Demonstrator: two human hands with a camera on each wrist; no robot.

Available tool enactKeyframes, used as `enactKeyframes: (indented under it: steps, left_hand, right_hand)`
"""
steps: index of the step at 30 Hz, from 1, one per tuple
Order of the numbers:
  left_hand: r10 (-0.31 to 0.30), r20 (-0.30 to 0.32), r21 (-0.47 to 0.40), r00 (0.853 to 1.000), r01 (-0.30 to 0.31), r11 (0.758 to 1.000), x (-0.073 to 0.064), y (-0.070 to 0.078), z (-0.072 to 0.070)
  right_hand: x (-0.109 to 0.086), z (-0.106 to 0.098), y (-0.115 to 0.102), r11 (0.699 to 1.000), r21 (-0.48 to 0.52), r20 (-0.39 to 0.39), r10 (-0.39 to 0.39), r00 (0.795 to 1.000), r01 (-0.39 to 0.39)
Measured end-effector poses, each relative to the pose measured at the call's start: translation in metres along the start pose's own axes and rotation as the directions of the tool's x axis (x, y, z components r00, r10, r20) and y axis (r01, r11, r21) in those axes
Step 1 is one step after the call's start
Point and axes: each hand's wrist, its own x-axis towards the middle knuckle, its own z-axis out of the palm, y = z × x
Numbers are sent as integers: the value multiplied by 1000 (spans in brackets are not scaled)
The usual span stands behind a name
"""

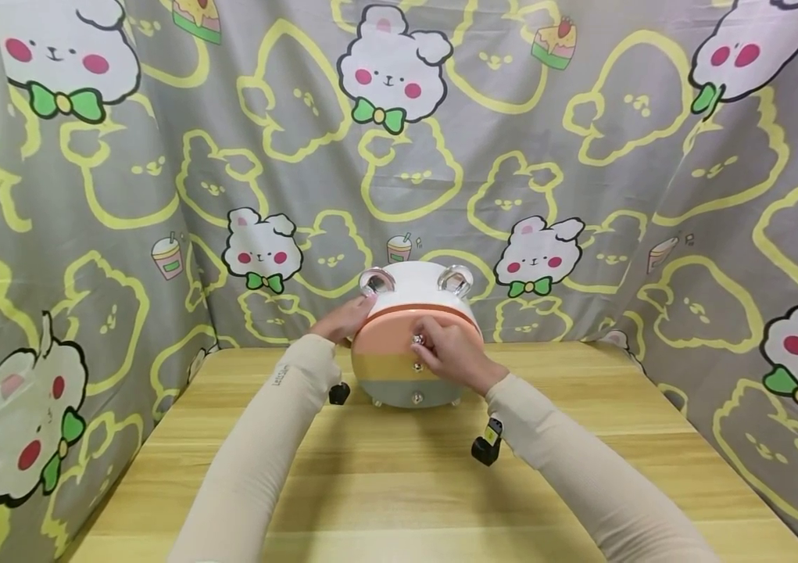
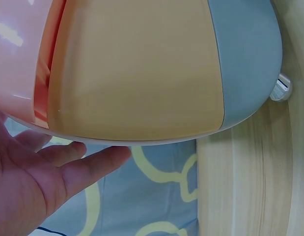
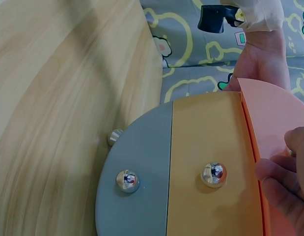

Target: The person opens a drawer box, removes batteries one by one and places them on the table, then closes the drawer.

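Note:
A small rounded drawer box (image 1: 409, 280) with a white body and two shiny silver ears stands on the table. Its front has a pink top drawer (image 3: 274, 110), a yellow middle drawer (image 2: 142, 73) and a grey-blue bottom drawer (image 1: 388, 392). The pink drawer juts out slightly, leaving an orange gap along its lower edge. My right hand (image 1: 456, 356) pinches the silver knob (image 1: 418, 339) of that drawer. On the box's left side rests my left hand (image 1: 345, 319), its fingers stretched along the wall in the left wrist view. Its thumb is near the left ear.
The wooden table (image 1: 399, 485) extends in front and to both sides of the box. A patterned grey curtain (image 1: 314, 156) hangs behind and at the sides. Black wrist cameras (image 1: 486, 444) hang below both sleeves. Short silver feet (image 2: 281, 88) hold the box up.

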Motion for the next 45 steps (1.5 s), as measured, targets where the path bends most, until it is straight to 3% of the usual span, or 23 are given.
enactKeyframes:
  steps: [45]
  left_hand:
    - [-26, 2, -36, 1000, 26, 999, -1, 2, 1]
  right_hand:
    - [6, 6, 12, 996, -9, 36, 90, 995, -90]
